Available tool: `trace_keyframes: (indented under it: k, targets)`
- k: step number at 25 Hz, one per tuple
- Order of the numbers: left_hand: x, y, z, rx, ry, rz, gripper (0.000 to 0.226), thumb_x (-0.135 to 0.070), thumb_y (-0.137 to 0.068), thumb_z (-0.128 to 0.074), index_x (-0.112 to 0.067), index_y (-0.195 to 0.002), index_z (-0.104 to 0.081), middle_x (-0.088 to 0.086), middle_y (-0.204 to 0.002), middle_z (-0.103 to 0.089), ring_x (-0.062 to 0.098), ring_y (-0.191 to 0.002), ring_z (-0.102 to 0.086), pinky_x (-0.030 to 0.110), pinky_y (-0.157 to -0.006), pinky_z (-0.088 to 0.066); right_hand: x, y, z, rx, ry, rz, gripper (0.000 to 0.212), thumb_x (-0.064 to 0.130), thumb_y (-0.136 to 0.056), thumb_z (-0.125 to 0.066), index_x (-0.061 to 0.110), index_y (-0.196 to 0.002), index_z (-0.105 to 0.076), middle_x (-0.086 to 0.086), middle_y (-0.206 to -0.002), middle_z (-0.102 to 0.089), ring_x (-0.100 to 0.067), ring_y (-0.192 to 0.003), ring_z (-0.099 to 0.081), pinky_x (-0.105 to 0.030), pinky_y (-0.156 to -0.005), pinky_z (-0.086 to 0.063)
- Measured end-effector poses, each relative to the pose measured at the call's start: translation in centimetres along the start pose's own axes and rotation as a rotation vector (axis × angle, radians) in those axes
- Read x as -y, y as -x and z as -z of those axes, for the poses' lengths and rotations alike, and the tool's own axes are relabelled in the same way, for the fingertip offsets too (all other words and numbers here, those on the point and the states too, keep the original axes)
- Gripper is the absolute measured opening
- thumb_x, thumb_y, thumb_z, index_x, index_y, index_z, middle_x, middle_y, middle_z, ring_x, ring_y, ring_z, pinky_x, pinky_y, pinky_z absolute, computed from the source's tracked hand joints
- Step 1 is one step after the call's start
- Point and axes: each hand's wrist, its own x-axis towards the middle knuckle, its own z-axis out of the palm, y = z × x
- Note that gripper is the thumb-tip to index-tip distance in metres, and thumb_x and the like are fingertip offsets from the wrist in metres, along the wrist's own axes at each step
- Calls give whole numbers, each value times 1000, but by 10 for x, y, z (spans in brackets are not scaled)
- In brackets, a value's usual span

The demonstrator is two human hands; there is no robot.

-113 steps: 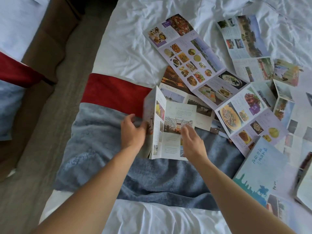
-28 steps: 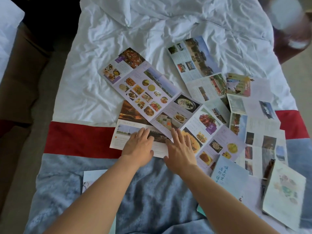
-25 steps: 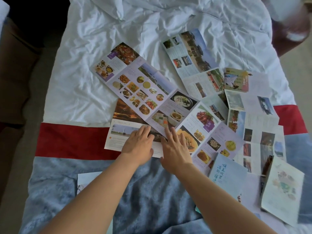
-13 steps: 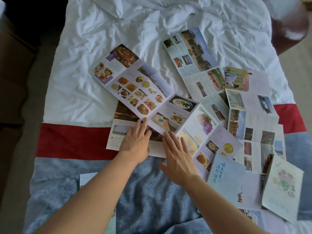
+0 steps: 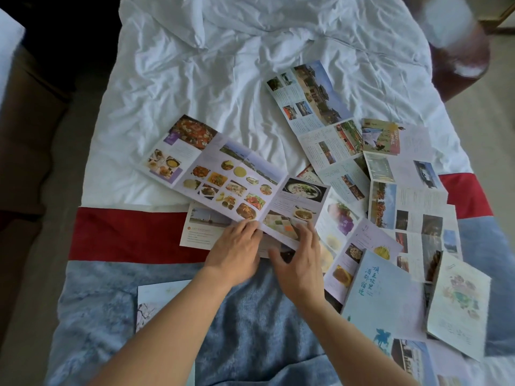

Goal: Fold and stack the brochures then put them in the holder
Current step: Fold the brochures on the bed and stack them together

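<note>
Both hands low at centre, over the near edge of the long unfolded brochure printed with food photographs on pale lilac panels (image 5: pixel 237 182). Left hand (image 5: pixel 237 252) palm down, fingers curled onto the lower edge of that sheet at a crease; whether it pinches the paper or only presses it, cannot tell. Right hand (image 5: pixel 299 260) just beside it, fingers spread and laid flat on the next panel, thumb stretched out toward the left hand. Under both hands, partly covered by the food brochure, lies a white leaflet with a landscape photo and small text (image 5: pixel 202 227), its left end sticking out beyond the left hand. Beyond the right hand, further up the bed, a second long unfolded brochure with building and scenery photos (image 5: pixel 315 107) runs diagonally. To the right of the right hand, a loose overlapping spread of opened sheets, with a pale blue folded brochure bearing dark blue characters (image 5: pixel 381 296) nearest the right forearm. Near the left forearm, a light folded leaflet with a branch print (image 5: pixel 152 305), partly hidden by the arm. Everything rests on a bed: rumpled white duvet (image 5: pixel 223 65) beyond the hands, a red fabric band (image 5: pixel 125 232) to the left of the left hand, a grey-blue plush throw (image 5: pixel 250 330) beneath the forearms. No holder visible.
</note>
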Motion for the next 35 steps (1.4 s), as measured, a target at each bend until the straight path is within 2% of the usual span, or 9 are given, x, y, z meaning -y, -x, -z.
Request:
trace_keyframes:
  k: [3,6,9,12,17,20,23,30,35]
  targets:
    - [-13,7,-10,58,53,-42,54,-30,-96,-51,-9,-145,-41,5,-155,-31,22,-142,-26,38,-114,-30,2,-15,-1,-122,-152,-299,83,38,-87,-68,21,-153,-21,-5,-158,-26,-26,-144,-31,-47,-116,-31]
    - [-11,11,-19,113,71,-81,53,-32,-95,-48,-11,-143,-44,2,-153,-35,21,-137,-32,38,-113,-32,-8,-28,5,-177,-250,-479,80,17,-83,-71,24,-149,-26,-4,-133,-54,-27,-121,-54,-42,-95,-48]
    - [0,12,-25,164,117,-109,49,-28,-92,-49,-15,-138,-51,-1,-149,-40,19,-136,-35,38,-113,-32,-14,-36,7,-119,-321,-573,69,3,-79,-62,32,-137,-36,6,-110,-66,-18,-96,-63,-30,-69,-47]
    - [16,5,-22,94,184,-18,23,-22,-90,-49,-19,-107,-64,-3,-122,-56,19,-119,-48,35,-101,-39,-4,-41,2,-53,-233,-507,61,2,-73,-57,31,-126,-48,10,-106,-66,-9,-86,-63,-25,-60,-45]
    - [63,-2,-11,32,229,245,29,-28,-94,-52,-17,-121,-57,-1,-125,-53,20,-117,-49,37,-95,-43,29,-52,-19,61,34,-223,62,18,-84,-60,28,-143,-41,4,-131,-45,-18,-97,-57,-37,-72,-53]
    - [82,-1,-5,3,231,328,30,-31,-96,-52,-17,-122,-54,0,-124,-53,24,-115,-52,39,-90,-44,55,-61,-39,123,-5,-97,60,49,-89,-54,27,-143,-40,3,-137,-44,-17,-109,-54,-36,-80,-49]
    - [95,-1,0,-34,221,390,27,-25,-96,-48,-16,-121,-54,2,-125,-53,26,-116,-51,41,-89,-45,67,-69,-56,206,31,-74,76,69,-86,-38,27,-149,-38,3,-149,-41,-18,-134,-39,-41,-103,-40]
    - [134,2,-5,8,216,577,48,-28,-94,-50,-12,-138,-42,11,-146,-43,31,-135,-38,45,-101,-43,36,-71,-72,338,365,33,75,62,-95,-43,24,-156,-26,-2,-166,-17,-23,-153,-6,-48,-124,-13]
    - [168,3,-10,31,201,695,58,-36,-92,-56,-10,-139,-35,19,-150,-32,39,-140,-28,51,-103,-44,31,-67,-92,369,366,51,68,62,-95,-43,29,-153,-33,0,-167,-14,-21,-154,-2,-49,-123,-15]
